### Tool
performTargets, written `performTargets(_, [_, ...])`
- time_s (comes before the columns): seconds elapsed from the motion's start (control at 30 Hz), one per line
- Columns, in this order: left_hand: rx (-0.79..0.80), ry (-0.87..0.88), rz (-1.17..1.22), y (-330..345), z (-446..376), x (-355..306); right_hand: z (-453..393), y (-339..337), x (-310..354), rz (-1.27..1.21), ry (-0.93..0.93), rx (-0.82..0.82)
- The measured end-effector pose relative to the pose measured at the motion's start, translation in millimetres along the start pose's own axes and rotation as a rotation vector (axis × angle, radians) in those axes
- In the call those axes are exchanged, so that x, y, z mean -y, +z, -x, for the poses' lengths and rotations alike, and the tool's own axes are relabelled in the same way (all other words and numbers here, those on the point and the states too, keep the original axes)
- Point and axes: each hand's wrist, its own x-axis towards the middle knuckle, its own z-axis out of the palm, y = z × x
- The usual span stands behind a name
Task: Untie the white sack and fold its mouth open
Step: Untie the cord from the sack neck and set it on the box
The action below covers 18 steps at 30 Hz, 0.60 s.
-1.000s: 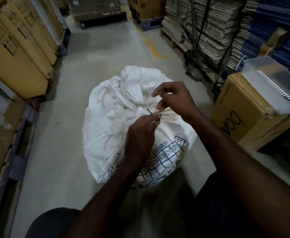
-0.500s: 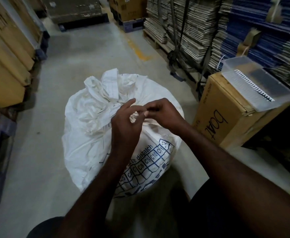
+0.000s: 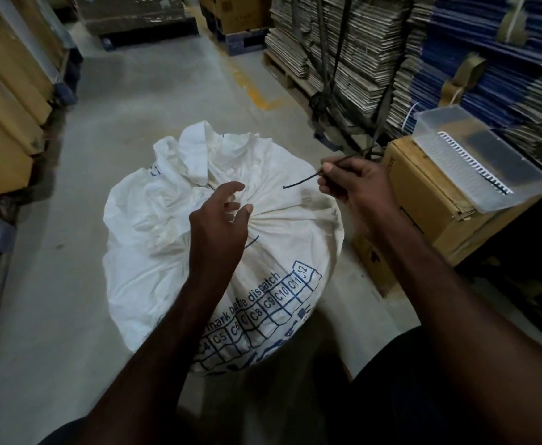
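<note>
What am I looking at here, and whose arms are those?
The camera sits on a person's head and looks down, so the arms are that person's own. No robot here. A big white sack stands on a grey warehouse floor. Its mouth is bunched together. The right hand pinches a thin dark tie. The left hand hangs open over the bunched part, holding nothing. Beside the sack is a cardboard box with a clear plastic tray on top.
</note>
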Motion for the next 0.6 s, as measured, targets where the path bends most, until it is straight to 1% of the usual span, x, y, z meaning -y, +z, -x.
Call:
performTargets(0.1, [0.074,-0.029,0.077,12,2,-5,8,5,6,0.019,0.031,0.108])
performTargets(0.17, [0.157,-0.003,0.112,23,7,-12,14,7,9,0.035,0.046,0.167])
performTargets(0.3, [0.257,0.028,0.106,38,20,-31,20,9,12,0.074,0.047,0.203])
performTargets(0.47, [0.278,-0.017,0.154,51,30,-38,25,7,16,0.146,0.039,0.198])
performTargets(0.6, [0.272,-0.163,0.289,60,28,-36,33,2,20,0.244,0.092,0.248])
